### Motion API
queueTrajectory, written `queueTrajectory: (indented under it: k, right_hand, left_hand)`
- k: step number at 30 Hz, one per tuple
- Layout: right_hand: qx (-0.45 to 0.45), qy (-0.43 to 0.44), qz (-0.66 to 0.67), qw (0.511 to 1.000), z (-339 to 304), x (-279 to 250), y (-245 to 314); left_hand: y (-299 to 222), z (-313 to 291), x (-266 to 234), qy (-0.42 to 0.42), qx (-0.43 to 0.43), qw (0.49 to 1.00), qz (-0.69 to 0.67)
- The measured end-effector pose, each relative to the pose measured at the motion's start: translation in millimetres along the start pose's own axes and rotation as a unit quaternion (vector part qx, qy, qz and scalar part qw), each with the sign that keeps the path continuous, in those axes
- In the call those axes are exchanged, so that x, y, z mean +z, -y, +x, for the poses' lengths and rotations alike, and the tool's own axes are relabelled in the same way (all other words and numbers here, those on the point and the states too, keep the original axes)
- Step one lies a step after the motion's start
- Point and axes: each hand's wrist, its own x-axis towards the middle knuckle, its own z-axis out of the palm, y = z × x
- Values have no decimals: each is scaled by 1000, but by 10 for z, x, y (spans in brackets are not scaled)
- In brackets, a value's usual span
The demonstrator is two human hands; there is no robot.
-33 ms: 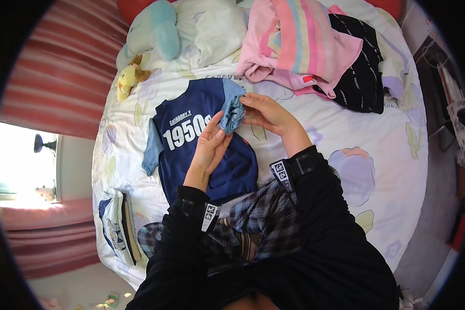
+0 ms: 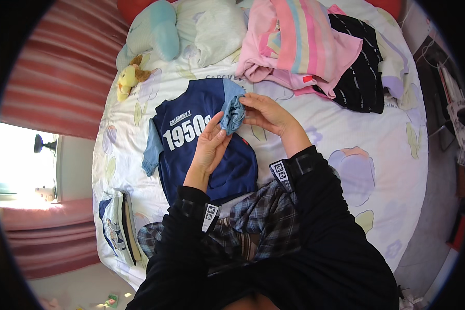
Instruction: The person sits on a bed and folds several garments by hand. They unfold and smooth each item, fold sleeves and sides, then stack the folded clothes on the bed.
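A dark navy sweatshirt [image 2: 206, 168] with white printing and light blue denim-like sleeves lies spread on the bed, just beyond my lap. Its right-hand sleeve [image 2: 233, 114] is bunched up and raised between my two hands. My left hand [image 2: 212, 142] pinches the near left side of the bunched cuff, thumb toward me. From the right, my right hand [image 2: 267, 114] grips the cuff's other side with thumb and fingers. The other sleeve [image 2: 152, 148] lies loose on the sheet at the left. My fingertips are partly hidden behind the gathered cloth.
Pink striped clothing [image 2: 307, 46] and black printed clothing [image 2: 356, 62] are heaped at the far right. A yellow plush toy [image 2: 129, 80] and a pale blue cushion [image 2: 157, 31] lie far left. Folded clothes [image 2: 120, 227] stand near the bed's left edge. Pink curtains [image 2: 62, 72] hang beside a window.
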Motion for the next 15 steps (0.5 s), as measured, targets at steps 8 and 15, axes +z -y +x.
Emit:
queueTrajectory:
  k: [8,15]
  right_hand:
    - [-36,-47,-179,982,73,-22,-131]
    - [-305,-261,-543,737,95,148,-276]
  left_hand:
    - [5,87,166,-116,60,966,222]
    - [52,160,221,-234,183,748,593]
